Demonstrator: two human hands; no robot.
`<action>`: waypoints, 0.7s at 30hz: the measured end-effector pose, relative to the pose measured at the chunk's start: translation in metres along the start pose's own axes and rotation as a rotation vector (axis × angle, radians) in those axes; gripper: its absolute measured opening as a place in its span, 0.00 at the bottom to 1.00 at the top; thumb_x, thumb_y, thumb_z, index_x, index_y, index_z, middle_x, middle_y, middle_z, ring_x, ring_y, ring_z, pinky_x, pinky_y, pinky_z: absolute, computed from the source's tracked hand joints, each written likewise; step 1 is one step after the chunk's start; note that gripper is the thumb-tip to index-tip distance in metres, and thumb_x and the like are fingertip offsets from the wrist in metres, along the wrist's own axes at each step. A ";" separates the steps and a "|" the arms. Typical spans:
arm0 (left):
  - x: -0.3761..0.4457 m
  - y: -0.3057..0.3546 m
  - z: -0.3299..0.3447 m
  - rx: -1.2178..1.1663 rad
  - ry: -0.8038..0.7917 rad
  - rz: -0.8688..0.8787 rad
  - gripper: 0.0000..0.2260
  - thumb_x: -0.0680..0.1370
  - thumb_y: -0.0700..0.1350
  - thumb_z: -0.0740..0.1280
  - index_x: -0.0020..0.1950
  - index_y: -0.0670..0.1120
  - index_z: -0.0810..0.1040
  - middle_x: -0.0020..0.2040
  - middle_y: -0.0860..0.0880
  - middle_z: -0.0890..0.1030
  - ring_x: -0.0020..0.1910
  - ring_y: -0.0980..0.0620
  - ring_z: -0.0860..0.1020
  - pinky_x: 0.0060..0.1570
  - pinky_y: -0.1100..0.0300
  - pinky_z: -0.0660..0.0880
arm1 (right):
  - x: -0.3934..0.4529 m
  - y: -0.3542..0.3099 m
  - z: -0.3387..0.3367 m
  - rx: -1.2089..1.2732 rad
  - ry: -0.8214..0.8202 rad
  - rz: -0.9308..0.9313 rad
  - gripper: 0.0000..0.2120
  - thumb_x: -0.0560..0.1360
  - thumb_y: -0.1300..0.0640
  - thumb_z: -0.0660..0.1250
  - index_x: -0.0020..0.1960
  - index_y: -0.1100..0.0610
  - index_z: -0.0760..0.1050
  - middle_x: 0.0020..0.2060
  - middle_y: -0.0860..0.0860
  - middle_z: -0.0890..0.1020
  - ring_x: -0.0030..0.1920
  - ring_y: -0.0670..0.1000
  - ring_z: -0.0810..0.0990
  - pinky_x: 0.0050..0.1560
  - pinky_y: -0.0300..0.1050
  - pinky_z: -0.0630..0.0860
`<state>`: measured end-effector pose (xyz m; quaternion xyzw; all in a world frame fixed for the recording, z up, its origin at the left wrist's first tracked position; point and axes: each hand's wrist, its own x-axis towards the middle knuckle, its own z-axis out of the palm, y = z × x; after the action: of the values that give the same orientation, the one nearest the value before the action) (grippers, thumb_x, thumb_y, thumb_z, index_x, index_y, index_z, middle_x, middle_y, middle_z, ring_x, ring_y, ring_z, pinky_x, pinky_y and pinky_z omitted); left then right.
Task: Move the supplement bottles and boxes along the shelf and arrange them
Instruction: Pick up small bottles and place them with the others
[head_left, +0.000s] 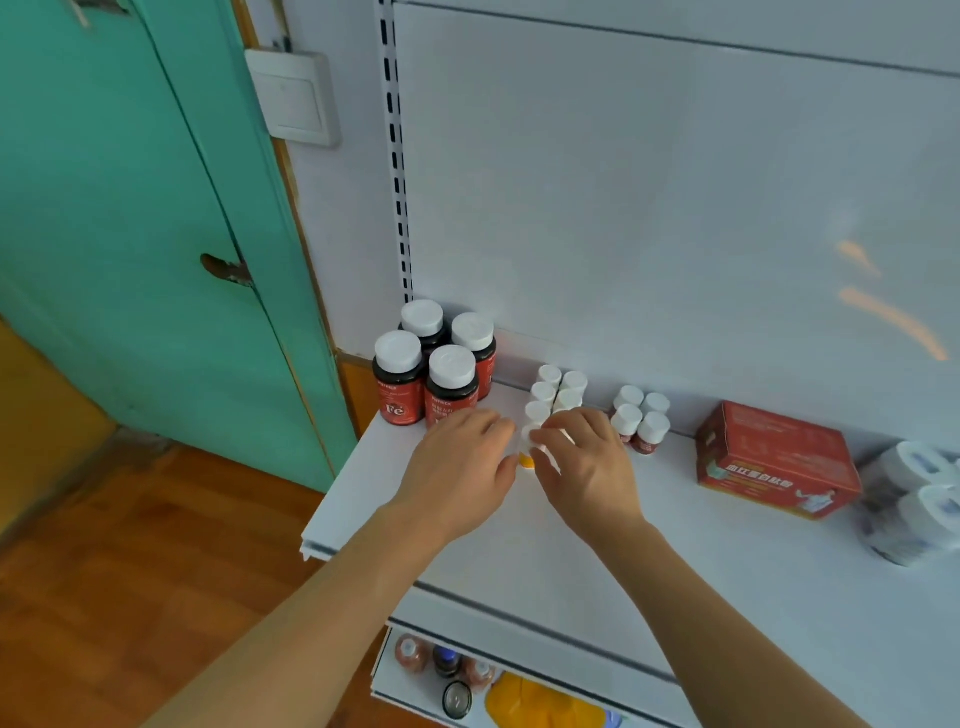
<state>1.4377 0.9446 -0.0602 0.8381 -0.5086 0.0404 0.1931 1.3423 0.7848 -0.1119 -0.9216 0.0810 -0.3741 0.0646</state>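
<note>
Small yellow bottle (527, 457) sits near the shelf's (727, 597) front-left area, between your two hands, mostly hidden by them. Your left hand (460, 467) lies against its 9 o'clock side, fingers curved toward it; whether they actually grip cannot be told. Your right hand (587, 462) covers its 3 o'clock side, fingers curled over the white cap, pinching it.

At 12 o'clock from that bottle: white-capped small bottles (558, 392) in two tight rows, five caps visible, the nearest touching your fingertips. At 10 o'clock: four dark Fe bottles (431, 358), white lids, clustered at the shelf's back-left corner, just beside your left knuckles. At 2 o'clock: four small red bottles (641, 418) in a square, just beside your right hand. At 3 o'clock, well apart: one red box (774, 460), lying flat. Past it, at the right edge: wrapped white rolls (919, 493), count unclear.

Lower shelf (395, 670) at 6 o'clock: blurred bottles and an orange pack (540, 704).
</note>
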 end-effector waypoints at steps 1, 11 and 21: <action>0.000 -0.003 -0.001 -0.007 -0.005 0.007 0.13 0.80 0.49 0.62 0.61 0.46 0.75 0.57 0.49 0.78 0.57 0.49 0.74 0.54 0.55 0.72 | 0.000 -0.002 0.000 -0.013 0.000 0.019 0.03 0.72 0.63 0.71 0.45 0.58 0.81 0.43 0.52 0.80 0.46 0.58 0.76 0.41 0.54 0.75; -0.006 -0.025 -0.007 -0.050 -0.032 0.099 0.11 0.80 0.46 0.63 0.60 0.45 0.76 0.56 0.49 0.78 0.55 0.48 0.75 0.52 0.53 0.75 | -0.003 -0.014 0.002 -0.141 -0.025 0.086 0.04 0.72 0.63 0.72 0.46 0.58 0.81 0.45 0.52 0.81 0.47 0.59 0.77 0.43 0.54 0.75; -0.002 -0.007 -0.010 -0.065 0.090 0.194 0.08 0.78 0.45 0.65 0.55 0.44 0.76 0.52 0.49 0.77 0.52 0.48 0.75 0.50 0.56 0.73 | -0.017 -0.035 -0.052 -0.323 -0.194 0.305 0.14 0.76 0.52 0.68 0.59 0.58 0.79 0.61 0.56 0.80 0.66 0.60 0.74 0.61 0.59 0.74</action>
<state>1.4443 0.9533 -0.0539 0.7754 -0.5793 0.0800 0.2382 1.2976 0.8198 -0.0801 -0.9287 0.2714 -0.2518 -0.0204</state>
